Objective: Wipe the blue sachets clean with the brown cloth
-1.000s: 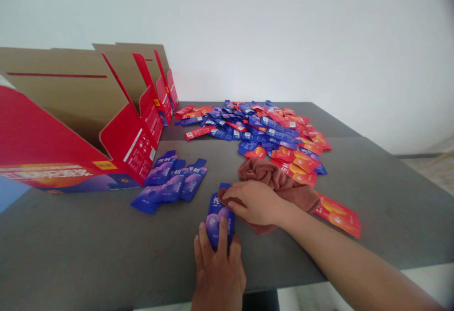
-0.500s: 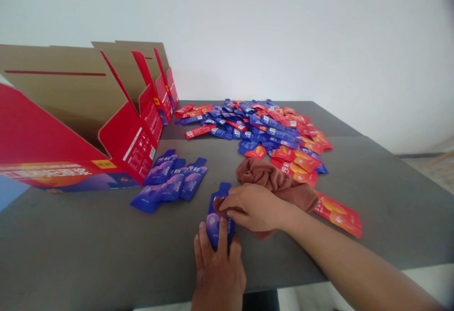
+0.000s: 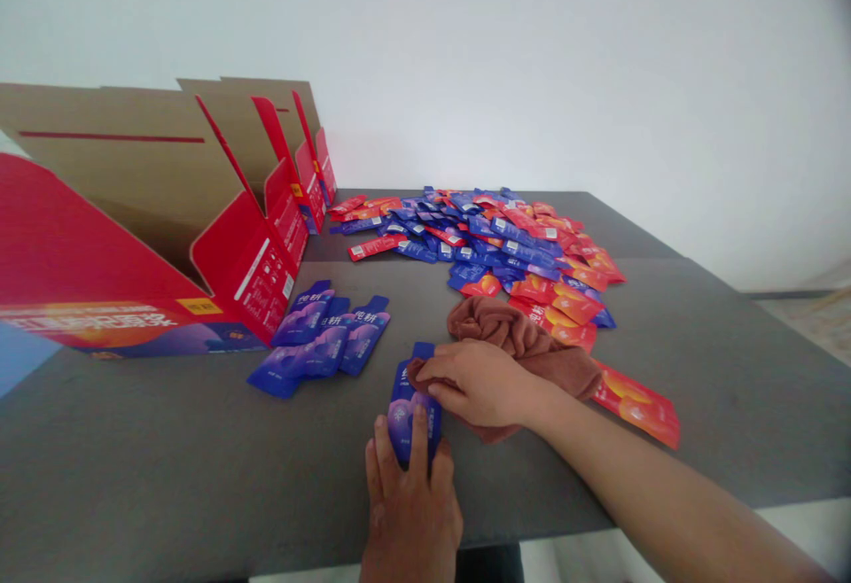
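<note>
A blue pouch [image 3: 401, 415] with purple fruit printed on it lies flat on the grey table. My left hand [image 3: 412, 503] rests over its lower end, fingers stretched and spread, the index fingertip pressing on the pouch's face. My right hand [image 3: 482, 384] is closed on a brown cloth [image 3: 509, 335], and a bunched corner of it touches the pouch's upper part. The rest of the cloth lies crumpled behind and beneath that hand. To the left, several matching blue pouches [image 3: 325, 344] overlap in a small group.
Red open-topped cartons [image 3: 232, 255] stand in a row along the left side. A large mixed heap of red and blue pouches [image 3: 492, 242] covers the back middle of the table [image 3: 166, 468]. One red pouch [image 3: 642, 406] lies right of the cloth. A white wall rises behind.
The cloth corner and my right hand have shifted very slightly up and right on the pouch. My left hand stays in place on it. The view has moved slightly.
</note>
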Motion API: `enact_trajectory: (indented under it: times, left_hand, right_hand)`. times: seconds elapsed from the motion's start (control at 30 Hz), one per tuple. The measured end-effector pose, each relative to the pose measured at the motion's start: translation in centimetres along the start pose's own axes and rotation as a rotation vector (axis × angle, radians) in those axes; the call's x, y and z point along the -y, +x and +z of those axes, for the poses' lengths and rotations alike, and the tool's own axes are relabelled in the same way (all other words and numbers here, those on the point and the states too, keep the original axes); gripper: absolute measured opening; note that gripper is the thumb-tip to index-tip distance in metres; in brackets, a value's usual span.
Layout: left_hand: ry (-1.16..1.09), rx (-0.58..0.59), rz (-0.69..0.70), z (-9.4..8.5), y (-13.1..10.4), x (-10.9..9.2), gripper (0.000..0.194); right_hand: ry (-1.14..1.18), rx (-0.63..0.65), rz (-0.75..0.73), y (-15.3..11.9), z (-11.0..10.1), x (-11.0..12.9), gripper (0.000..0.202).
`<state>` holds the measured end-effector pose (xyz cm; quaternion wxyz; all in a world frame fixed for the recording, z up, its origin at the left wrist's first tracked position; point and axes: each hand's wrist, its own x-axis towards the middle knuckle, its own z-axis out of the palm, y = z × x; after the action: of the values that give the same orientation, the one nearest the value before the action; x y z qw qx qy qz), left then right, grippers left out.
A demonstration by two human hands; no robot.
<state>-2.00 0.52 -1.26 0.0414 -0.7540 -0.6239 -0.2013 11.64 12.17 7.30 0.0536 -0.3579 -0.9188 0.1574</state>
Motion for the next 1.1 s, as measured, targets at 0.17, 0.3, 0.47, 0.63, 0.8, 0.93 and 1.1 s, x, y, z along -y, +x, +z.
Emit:
enact_trajectory:
  times: [0.17,0.3,0.47,0.63,0.8,0.93,1.1]
  left_hand:
    - [0.030,-0.004,-0.004,0.05,-0.02,-0.16,0.033]
    - [0.000,0.006,-0.020,-0.12,0.09,-0.23,0.032]
    - [0.008,0.002,-0.006,-0.11,0.07,-0.17,0.028]
    - [0.020,-0.004,0.005,0.10,-0.03,-0.17,0.027]
    - [0.012,0.003,0.001,-0.17,0.09,-0.18,0.028]
    - [-0.018,0.029,-0.025,-0.42,0.13,-0.19,0.032]
    - [-0.034,0.037,-0.039,-0.60,0.27,-0.28,0.030]
  right_hand:
    - [0.028,0.033,-0.099,-0.18,-0.13,0.38,0.024]
    - [0.005,0.003,-0.064,-0.09,0.00,0.17,0.024]
    - [-0.028,-0.025,0.009,0.11,0.15,-0.25,0.026]
    - [-0.019,-0.024,0.062,0.21,0.21,-0.20,0.027]
    - [-0.027,-0.029,0.045,0.07,0.23,-0.11,0.026]
    - [-0.014,0.001,-0.044,-0.12,0.11,-0.02,0.025]
    - [0.006,0.020,-0.112,-0.21,-0.17,0.11,0.022]
